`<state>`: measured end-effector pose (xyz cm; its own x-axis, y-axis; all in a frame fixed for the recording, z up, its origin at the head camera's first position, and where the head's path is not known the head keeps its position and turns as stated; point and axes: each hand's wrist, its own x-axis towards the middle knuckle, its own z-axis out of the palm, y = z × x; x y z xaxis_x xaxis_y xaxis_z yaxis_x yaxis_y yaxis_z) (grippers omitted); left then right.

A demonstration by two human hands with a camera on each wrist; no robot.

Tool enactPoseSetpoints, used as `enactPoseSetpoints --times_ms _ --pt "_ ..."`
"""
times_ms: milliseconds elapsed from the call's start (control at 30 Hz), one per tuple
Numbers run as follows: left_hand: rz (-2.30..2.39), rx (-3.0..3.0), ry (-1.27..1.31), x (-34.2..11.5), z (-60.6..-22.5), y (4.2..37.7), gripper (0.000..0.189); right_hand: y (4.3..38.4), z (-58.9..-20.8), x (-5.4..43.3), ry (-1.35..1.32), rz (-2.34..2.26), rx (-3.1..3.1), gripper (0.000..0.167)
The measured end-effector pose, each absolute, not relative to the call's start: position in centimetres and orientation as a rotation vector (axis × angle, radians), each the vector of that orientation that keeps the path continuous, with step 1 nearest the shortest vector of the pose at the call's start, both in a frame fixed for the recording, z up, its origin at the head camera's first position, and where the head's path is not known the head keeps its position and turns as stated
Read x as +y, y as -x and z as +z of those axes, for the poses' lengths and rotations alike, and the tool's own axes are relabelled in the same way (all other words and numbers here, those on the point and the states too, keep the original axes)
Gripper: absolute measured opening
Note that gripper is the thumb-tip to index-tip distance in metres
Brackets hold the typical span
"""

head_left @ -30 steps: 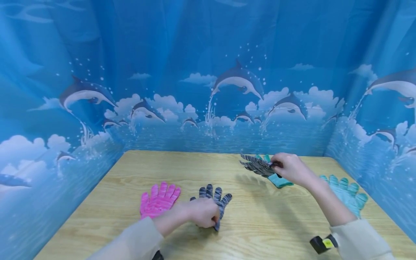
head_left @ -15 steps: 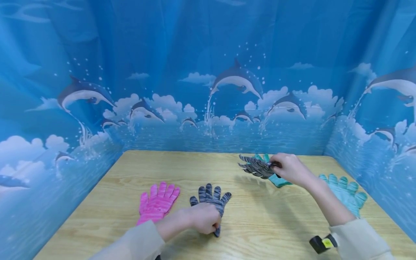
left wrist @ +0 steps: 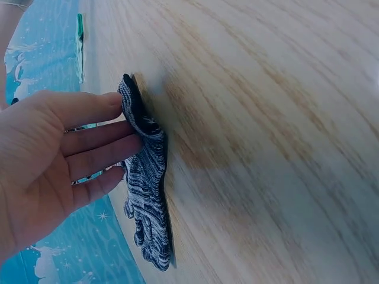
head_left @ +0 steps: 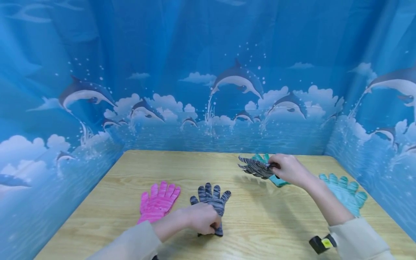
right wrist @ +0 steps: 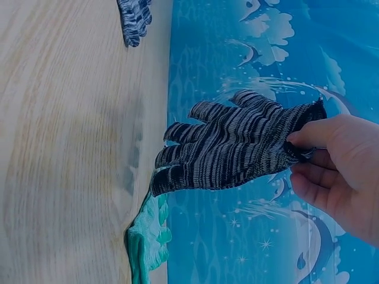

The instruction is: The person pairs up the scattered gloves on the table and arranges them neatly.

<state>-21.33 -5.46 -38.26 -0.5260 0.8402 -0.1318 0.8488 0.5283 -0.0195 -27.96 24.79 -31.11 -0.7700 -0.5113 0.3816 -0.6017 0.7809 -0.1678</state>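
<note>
A grey-and-black striped knit glove (head_left: 212, 195) lies on the table with its fingers pointing away from me. My left hand (head_left: 203, 217) is over its cuff. In the left wrist view, my thumb and fingertips touch the cuff (left wrist: 144, 118), fingers fairly straight, with no fabric plainly pinched between them. My right hand (head_left: 287, 168) pinches the cuff of a second striped glove (right wrist: 225, 142) and holds it raised, its fingers pointing left. Under and behind it lies a green glove (head_left: 278, 180), partly hidden.
A pink glove (head_left: 157, 202) lies left of my left hand, partly covered by my forearm. At the right is a light teal glove (head_left: 346, 193), partly behind my right forearm. A dolphin-print curtain (head_left: 195, 90) surrounds the wooden table (head_left: 156, 162).
The striped glove's cuff under my left hand has come slightly nearer to me and spread wider. My right hand with the raised glove has drifted slightly left.
</note>
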Motion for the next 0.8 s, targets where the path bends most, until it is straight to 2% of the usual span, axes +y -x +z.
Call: enactPoseSetpoints --times_ms 500,633,800 --pt "-0.259 2.624 -1.612 -5.8 -38.4 20.9 0.014 27.4 -31.4 23.7 -0.855 0.403 -2.611 0.013" --pt "-0.229 2.631 -1.573 -6.0 -38.4 20.8 0.008 26.9 -31.3 23.1 -0.810 0.398 -2.628 0.011" --pt "-0.173 2.655 -1.509 -6.6 -38.3 20.9 0.016 26.4 -31.1 22.2 -0.781 0.401 -2.613 0.011"
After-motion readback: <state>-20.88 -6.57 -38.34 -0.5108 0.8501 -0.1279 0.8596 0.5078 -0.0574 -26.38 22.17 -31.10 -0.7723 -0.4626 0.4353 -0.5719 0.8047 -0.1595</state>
